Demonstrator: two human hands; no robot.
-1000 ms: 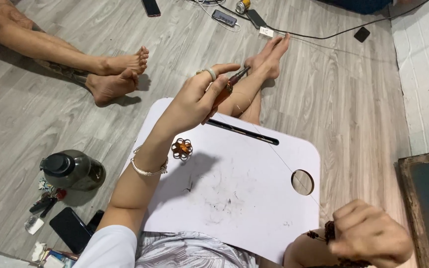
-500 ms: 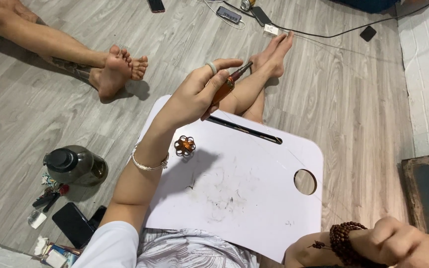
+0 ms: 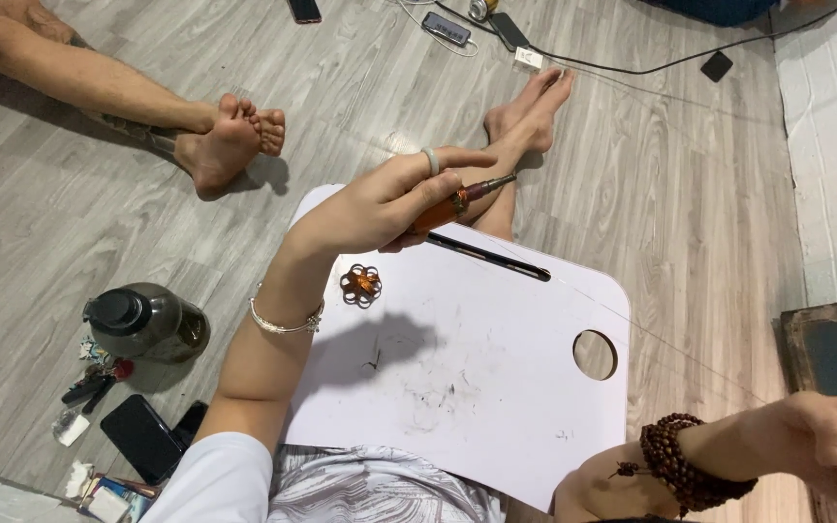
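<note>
My left hand (image 3: 380, 203) gripped the orange tool (image 3: 457, 201) above the white desk (image 3: 496, 387); my right hand (image 3: 825, 436) was clenched on thin thread. I judged steady tension mattered.

White lap tray (image 3: 496, 387): orange flower-shaped bit (image 3: 361, 284) nr its left edge, black slot (image 3: 488, 257) along far edge, round hole (image 3: 595, 354) by right edge.

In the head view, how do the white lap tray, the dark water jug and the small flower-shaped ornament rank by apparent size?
1. White lap tray, clearly largest.
2. Dark water jug, on the floor farther from the camera, so possibly understated.
3. Flower-shaped ornament, smallest, lying on the tray.
</note>
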